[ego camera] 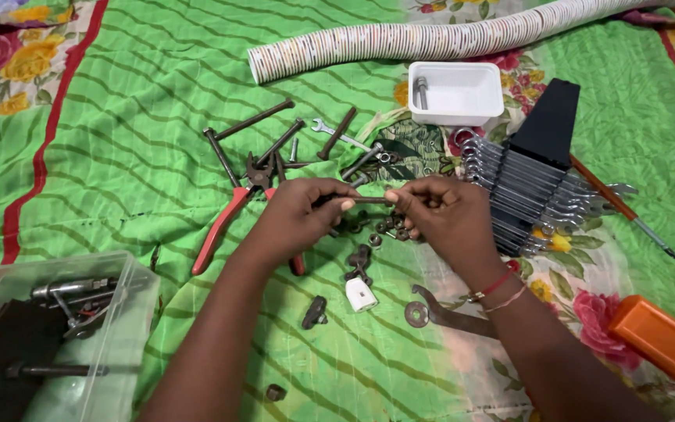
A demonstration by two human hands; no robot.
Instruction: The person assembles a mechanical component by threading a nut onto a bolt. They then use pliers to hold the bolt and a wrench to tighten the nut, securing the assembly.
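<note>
My left hand [298, 212] and right hand [441, 215] each pinch one end of a dark bolt [369, 200], held level between them above the green cloth [119, 172]. Loose nuts [388, 228] lie just below. Red-handled pliers [232, 215] lie beside my left hand; a rack of spanners [533, 191] lies beside my right.

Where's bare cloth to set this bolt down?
Free: the green cloth left of the red-handled pliers, and the stretch between the clear box and the left forearm. Crowded: around both hands, with loose nuts, long bolts and the spanner set.
</note>
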